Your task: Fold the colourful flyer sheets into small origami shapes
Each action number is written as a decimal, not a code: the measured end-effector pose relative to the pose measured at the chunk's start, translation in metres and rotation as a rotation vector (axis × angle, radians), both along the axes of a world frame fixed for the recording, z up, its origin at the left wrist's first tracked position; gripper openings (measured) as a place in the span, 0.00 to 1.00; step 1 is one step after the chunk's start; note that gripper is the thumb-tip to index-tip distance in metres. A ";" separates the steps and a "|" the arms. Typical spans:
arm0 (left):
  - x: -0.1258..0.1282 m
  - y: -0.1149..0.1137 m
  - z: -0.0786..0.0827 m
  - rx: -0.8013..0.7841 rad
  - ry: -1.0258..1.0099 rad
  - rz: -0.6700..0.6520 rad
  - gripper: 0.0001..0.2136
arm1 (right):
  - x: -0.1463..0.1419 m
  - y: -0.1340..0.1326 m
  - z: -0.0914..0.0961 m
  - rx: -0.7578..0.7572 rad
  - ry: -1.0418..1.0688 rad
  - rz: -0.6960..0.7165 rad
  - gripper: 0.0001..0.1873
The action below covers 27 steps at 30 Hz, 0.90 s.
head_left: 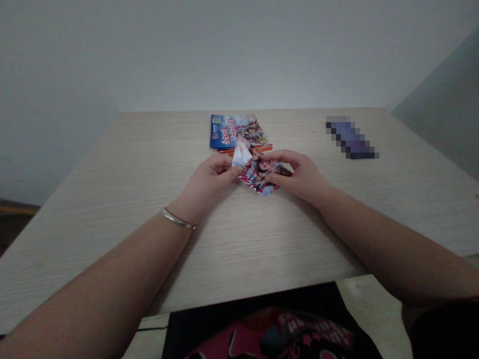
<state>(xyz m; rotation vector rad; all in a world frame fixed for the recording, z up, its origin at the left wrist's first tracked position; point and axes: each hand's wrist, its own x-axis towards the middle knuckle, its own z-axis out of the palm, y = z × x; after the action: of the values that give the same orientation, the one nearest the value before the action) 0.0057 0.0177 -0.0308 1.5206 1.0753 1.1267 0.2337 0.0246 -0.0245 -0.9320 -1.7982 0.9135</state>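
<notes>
Between my two hands, just above the table, is a folded sheet of glossy printed paper with colourful pictures on it. My left hand pinches its left edge, thumb on top. On the other side my right hand grips the paper between thumb and fingers. Right behind the paper lies a stack of printed leaflets, blue with red and white lettering and a picture of people. The folded paper overlaps the front edge of this stack in view.
A blurred-out dark, flat object lies at the back right of the pale wooden table. Walls rise behind the table. The table's front edge is close to my body, and a silver bangle circles my left wrist.
</notes>
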 end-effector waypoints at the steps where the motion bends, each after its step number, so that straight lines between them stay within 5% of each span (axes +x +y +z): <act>1: 0.001 0.000 -0.001 -0.031 -0.032 0.017 0.10 | 0.000 0.000 0.000 0.009 -0.006 0.019 0.19; 10: 0.005 -0.001 -0.002 -0.118 -0.026 0.087 0.09 | -0.002 0.002 -0.002 -0.108 0.029 0.203 0.21; 19: 0.004 -0.001 -0.004 -0.132 -0.068 0.069 0.12 | 0.000 -0.001 0.005 0.190 -0.187 0.043 0.11; 27: 0.004 -0.008 0.012 0.000 0.009 -0.028 0.09 | 0.008 0.007 0.007 0.494 -0.342 0.004 0.07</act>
<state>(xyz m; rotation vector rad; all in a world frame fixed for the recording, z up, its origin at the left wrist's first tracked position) 0.0096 0.0093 -0.0183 1.5381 1.0568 1.1012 0.2417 0.0318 -0.0172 -0.7912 -2.1775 0.2865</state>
